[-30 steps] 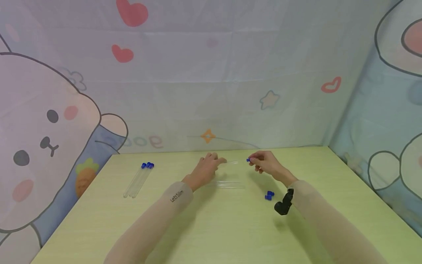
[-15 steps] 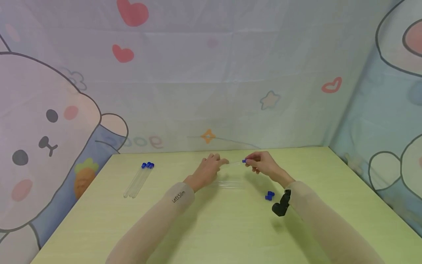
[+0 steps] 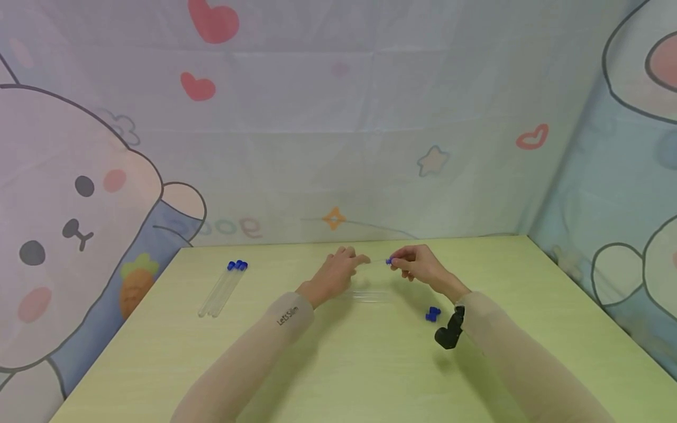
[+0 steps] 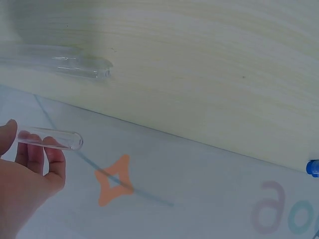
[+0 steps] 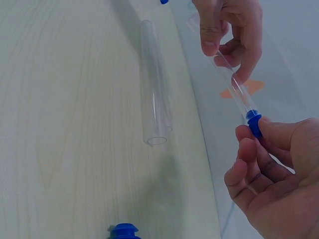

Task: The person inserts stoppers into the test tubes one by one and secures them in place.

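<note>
My left hand (image 3: pixel 333 275) holds a clear glass test tube (image 5: pixel 240 93) between thumb and fingers, raised above the far part of the table. Its rounded end (image 4: pixel 75 141) sticks out past the fingers in the left wrist view. Thumb and fingertips of my right hand (image 3: pixel 425 267) pinch a blue stopper (image 5: pixel 254 124). In the right wrist view the stopper's narrow end sits at the tube's mouth, lined up with it. Below the hands, uncapped test tubes (image 3: pixel 370 296) lie side by side on the table, partly hidden by the left hand.
Loose blue stoppers (image 3: pixel 432 314) lie on the table (image 3: pixel 370 364) below the right hand. Three tubes with blue stoppers (image 3: pixel 222 291) lie together at the left. A printed cloth (image 3: pixel 296 147) hangs behind the table's far edge. A black wrist camera (image 3: pixel 449 332) sits under the right sleeve.
My right hand has moved left with the blue stopper, closing the gap to the tube's mouth. The left hand has shifted slightly right with the test tube.
</note>
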The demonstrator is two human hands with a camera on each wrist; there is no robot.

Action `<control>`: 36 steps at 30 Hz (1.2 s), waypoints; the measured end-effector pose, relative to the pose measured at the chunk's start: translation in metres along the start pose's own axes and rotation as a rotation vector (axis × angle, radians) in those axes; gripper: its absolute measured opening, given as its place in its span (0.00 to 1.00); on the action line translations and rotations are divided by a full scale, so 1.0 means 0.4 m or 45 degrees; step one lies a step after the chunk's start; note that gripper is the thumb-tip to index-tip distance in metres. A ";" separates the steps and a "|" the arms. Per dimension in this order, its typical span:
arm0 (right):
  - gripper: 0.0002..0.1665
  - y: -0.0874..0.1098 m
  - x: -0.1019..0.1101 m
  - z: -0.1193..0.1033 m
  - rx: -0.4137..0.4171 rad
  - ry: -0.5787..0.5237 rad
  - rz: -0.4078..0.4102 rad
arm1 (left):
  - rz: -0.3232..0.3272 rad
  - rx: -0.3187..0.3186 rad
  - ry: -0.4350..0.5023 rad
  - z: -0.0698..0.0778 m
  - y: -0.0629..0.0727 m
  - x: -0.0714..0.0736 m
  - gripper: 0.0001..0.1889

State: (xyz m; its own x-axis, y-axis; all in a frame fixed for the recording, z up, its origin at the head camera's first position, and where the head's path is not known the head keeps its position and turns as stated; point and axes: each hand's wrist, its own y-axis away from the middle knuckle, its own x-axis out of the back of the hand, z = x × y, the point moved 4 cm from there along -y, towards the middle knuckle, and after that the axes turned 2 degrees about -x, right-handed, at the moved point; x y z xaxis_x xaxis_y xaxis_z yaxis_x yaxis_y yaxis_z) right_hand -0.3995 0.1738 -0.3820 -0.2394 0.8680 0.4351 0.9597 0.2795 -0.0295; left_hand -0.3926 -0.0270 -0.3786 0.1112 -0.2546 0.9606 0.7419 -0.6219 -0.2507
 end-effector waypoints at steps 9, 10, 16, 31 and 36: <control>0.16 -0.001 0.007 0.000 0.007 -0.021 -0.005 | 0.005 -0.014 -0.043 -0.002 -0.003 -0.003 0.23; 0.17 -0.001 0.008 0.000 0.005 -0.036 -0.004 | 0.013 -0.022 -0.038 -0.002 -0.003 -0.002 0.23; 0.16 -0.006 0.007 0.001 -0.009 -0.142 0.011 | 0.047 -0.060 0.080 -0.003 -0.006 -0.001 0.21; 0.14 0.005 0.008 0.004 -0.018 -0.363 0.076 | 0.195 -0.062 0.257 0.026 -0.015 0.003 0.16; 0.14 0.002 0.010 0.003 -0.025 -0.405 0.084 | 0.187 -0.012 0.260 0.035 -0.016 0.005 0.17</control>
State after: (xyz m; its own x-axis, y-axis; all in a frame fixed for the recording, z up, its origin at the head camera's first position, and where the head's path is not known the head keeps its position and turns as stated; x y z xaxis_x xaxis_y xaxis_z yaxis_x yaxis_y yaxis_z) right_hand -0.3997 0.1781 -0.3814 -0.2074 0.9696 0.1301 0.9766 0.2129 -0.0298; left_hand -0.3878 -0.0132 -0.3735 0.0804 -0.4865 0.8699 0.7213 -0.5740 -0.3877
